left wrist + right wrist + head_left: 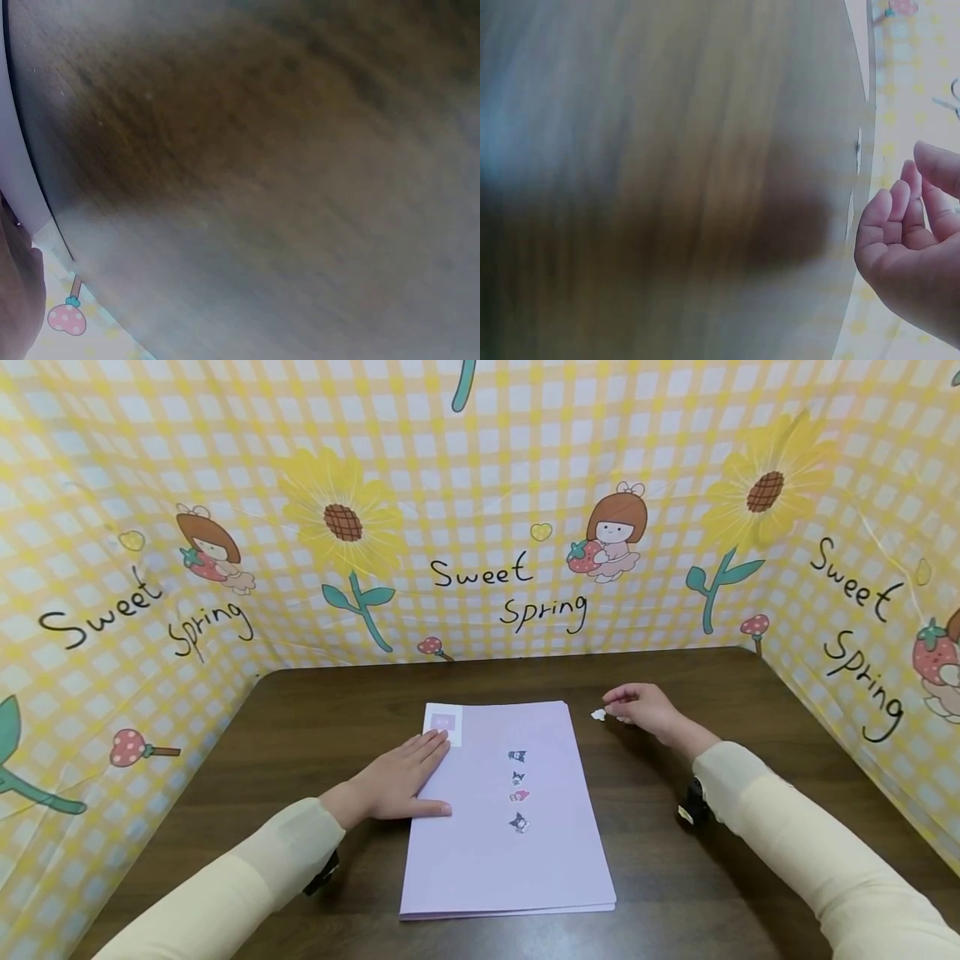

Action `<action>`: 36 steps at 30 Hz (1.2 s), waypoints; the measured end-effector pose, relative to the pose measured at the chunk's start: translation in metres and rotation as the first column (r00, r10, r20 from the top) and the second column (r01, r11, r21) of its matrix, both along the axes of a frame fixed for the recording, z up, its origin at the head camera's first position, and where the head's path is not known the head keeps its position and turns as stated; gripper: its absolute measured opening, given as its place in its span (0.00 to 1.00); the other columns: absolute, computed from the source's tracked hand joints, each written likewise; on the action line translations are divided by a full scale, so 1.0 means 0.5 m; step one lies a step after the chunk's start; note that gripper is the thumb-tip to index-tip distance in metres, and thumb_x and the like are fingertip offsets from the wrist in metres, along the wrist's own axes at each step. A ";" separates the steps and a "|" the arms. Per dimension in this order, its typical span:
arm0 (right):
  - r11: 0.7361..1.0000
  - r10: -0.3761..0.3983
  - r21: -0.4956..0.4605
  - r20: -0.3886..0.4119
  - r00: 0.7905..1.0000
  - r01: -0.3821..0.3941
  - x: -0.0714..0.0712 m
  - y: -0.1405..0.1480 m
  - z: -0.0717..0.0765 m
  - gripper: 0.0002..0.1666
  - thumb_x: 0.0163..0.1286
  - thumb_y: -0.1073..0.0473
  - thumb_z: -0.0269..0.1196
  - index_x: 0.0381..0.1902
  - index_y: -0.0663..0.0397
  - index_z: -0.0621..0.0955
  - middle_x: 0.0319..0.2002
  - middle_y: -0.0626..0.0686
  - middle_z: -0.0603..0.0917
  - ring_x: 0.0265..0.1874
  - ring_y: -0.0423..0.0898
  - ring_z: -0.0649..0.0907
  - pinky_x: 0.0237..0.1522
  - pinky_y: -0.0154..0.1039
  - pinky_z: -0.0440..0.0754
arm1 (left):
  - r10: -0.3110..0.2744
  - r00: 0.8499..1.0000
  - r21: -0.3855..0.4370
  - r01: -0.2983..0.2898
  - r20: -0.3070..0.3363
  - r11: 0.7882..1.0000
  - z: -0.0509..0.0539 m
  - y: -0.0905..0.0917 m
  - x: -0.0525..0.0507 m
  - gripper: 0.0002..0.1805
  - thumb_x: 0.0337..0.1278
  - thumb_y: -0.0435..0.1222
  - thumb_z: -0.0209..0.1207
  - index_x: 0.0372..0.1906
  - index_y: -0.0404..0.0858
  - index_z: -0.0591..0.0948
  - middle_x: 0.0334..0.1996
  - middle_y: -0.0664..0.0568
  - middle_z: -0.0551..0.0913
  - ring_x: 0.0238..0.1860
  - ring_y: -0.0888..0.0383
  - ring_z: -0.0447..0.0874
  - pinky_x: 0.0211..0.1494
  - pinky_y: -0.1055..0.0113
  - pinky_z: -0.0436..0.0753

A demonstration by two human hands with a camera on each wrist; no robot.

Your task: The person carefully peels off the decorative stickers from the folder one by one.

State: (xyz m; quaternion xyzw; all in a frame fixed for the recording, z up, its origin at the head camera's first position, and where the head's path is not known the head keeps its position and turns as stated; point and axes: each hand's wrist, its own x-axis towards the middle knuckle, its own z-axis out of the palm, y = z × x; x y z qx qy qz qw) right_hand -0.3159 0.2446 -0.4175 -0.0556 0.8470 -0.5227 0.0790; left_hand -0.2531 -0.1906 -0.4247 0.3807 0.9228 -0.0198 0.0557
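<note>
A lilac folder-like sheet (510, 868) lies on the table, its layered edge showing at the front. Several small cartoon stickers (519, 822) run in a column down its right half. My left hand (397, 777) rests flat on its left side, fingertips at a white label (454, 712) with a purple square. Beyond the sheet's right edge, my right hand (647, 708) hovers with loosely bent fingers over small white cutout pieces (597, 715). In the right wrist view the thumb and forefinger (909, 171) come close together, and nothing shows between them.
The brown wooden table (315, 727) is enclosed by a yellow checked cloth (480, 493) at the back and both sides. Black wrist devices (693, 802) sit beneath the cream sleeves (795, 835). Both wrist views mostly show blurred tabletop.
</note>
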 end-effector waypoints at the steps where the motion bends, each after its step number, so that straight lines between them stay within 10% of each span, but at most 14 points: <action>1: 1.000 -0.001 -0.011 0.001 1.000 0.001 0.002 -0.007 0.000 0.19 0.71 0.64 0.61 0.54 0.71 0.76 0.43 0.60 0.81 0.41 0.53 0.79 0.43 0.41 0.79 | -0.001 1.000 0.001 0.001 0.001 1.000 0.000 0.000 0.000 0.59 0.54 0.75 0.38 0.77 0.35 0.50 0.77 0.44 0.45 0.76 0.50 0.37 0.74 0.55 0.45; 36: 0.982 0.162 -0.082 -0.091 0.983 -0.169 0.064 -0.228 -0.029 0.13 0.61 0.70 0.67 0.45 0.69 0.81 0.35 0.56 0.82 0.35 0.48 0.78 0.34 0.34 0.77 | 0.011 1.000 -0.002 -0.011 -0.003 1.000 -0.003 0.000 0.000 0.59 0.53 0.76 0.38 0.77 0.36 0.49 0.77 0.45 0.44 0.76 0.51 0.36 0.74 0.56 0.44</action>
